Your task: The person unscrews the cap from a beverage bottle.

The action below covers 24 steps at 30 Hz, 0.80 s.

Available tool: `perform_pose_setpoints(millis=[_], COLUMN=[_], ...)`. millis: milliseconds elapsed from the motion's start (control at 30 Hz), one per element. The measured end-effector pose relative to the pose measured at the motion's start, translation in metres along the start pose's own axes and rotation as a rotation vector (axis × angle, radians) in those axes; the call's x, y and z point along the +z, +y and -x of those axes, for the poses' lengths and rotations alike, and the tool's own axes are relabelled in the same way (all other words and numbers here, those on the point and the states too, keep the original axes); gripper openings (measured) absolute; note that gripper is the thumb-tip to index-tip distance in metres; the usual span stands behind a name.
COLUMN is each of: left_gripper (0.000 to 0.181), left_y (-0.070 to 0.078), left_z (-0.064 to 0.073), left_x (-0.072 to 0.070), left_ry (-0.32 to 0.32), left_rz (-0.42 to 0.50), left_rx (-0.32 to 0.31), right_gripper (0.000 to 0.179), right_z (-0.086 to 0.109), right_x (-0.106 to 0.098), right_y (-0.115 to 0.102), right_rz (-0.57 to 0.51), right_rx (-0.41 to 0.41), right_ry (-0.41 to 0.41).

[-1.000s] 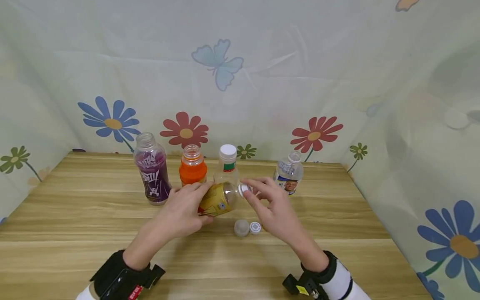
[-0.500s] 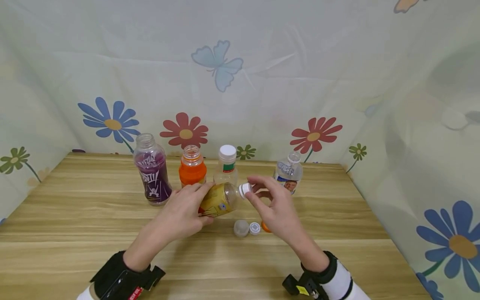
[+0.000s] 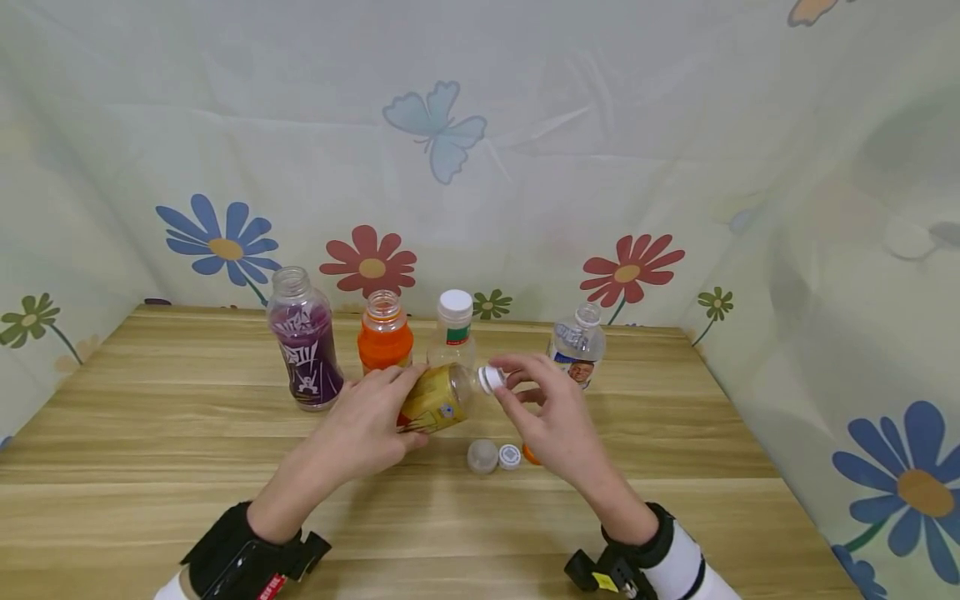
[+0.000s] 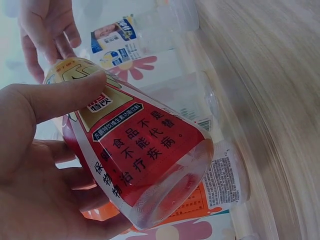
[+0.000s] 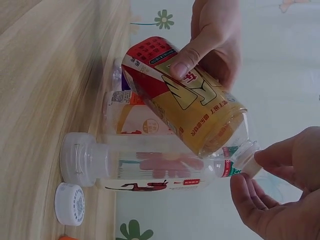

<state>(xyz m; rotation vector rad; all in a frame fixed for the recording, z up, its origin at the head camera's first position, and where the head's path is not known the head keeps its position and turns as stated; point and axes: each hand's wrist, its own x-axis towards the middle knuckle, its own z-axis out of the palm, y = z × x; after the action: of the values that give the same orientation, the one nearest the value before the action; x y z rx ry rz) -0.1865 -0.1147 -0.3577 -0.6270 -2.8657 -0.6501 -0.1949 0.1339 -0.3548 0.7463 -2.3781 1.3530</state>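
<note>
My left hand (image 3: 367,421) grips a clear plastic bottle (image 3: 433,400) with a yellow and red label, holding it tilted above the table with its neck to the right. The left wrist view shows the thumb across the bottle's label (image 4: 135,145) and its base facing the camera. At the bottle's mouth sits a white cap (image 3: 492,379), pinched by the thumb and fingers of my right hand (image 3: 551,417). In the right wrist view, that cap (image 5: 251,167) is partly covered by the fingertips.
Behind the hands stand an uncapped purple bottle (image 3: 307,354), an uncapped orange bottle (image 3: 385,340), a white-capped clear bottle (image 3: 455,332) and an uncapped clear bottle (image 3: 579,346). A translucent cap (image 3: 482,457), a white cap (image 3: 510,456) and a partly hidden orange cap (image 3: 531,454) lie on the table.
The right hand's fingers have shifted slightly rightward around the white cap, bringing more of the cap and the orange one below into view. The left hand and its bottle stay nearly still.
</note>
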Motion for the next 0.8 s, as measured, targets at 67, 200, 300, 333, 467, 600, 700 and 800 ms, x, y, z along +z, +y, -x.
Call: perform_pose_setpoints(millis=[67, 200, 300, 333, 467, 600, 700, 800], left_gripper=[0.080, 0.080, 0.080, 0.080, 0.080, 0.081, 0.081, 0.081], left_y=[-0.0001, -0.0003, -0.0002, -0.0002, -0.0001, 0.0001, 0.0001, -0.0001], left_z=[-0.0002, -0.0007, -0.0007, -0.0006, -0.0003, -0.0004, -0.0005, -0.0007], left_x=[0.0000, 0.0000, 0.0004, 0.0005, 0.0010, 0.0009, 0.0007, 0.0005], left_ry=[-0.001, -0.004, -0.010, -0.012, -0.019, -0.016, -0.015, -0.016], left_rz=[0.000, 0.000, 0.000, -0.002, -0.009, -0.012, -0.014, -0.013], left_rx=[-0.003, -0.009, -0.013, -0.013, -0.012, -0.014, -0.014, -0.014], right_gripper=[0.030, 0.026, 0.023, 0.022, 0.026, 0.034, 0.032, 0.028], right_z=[-0.0002, -0.0001, 0.0000, 0.0000, -0.0001, -0.0001, -0.0002, -0.0003], right_x=[0.0004, 0.0009, 0.0012, 0.0012, 0.0016, 0.0023, 0.0025, 0.0022], right_y=[-0.0004, -0.0012, -0.0014, -0.0016, -0.0019, -0.0011, -0.0001, 0.0004], right_rz=[-0.010, -0.026, -0.032, -0.034, -0.053, -0.065, -0.070, -0.073], right_rx=[0.000, 0.007, 0.006, 0.003, 0.017, 0.037, 0.037, 0.029], right_ry=[-0.001, 0.008, 0.021, 0.027, 0.048, 0.059, 0.059, 0.054])
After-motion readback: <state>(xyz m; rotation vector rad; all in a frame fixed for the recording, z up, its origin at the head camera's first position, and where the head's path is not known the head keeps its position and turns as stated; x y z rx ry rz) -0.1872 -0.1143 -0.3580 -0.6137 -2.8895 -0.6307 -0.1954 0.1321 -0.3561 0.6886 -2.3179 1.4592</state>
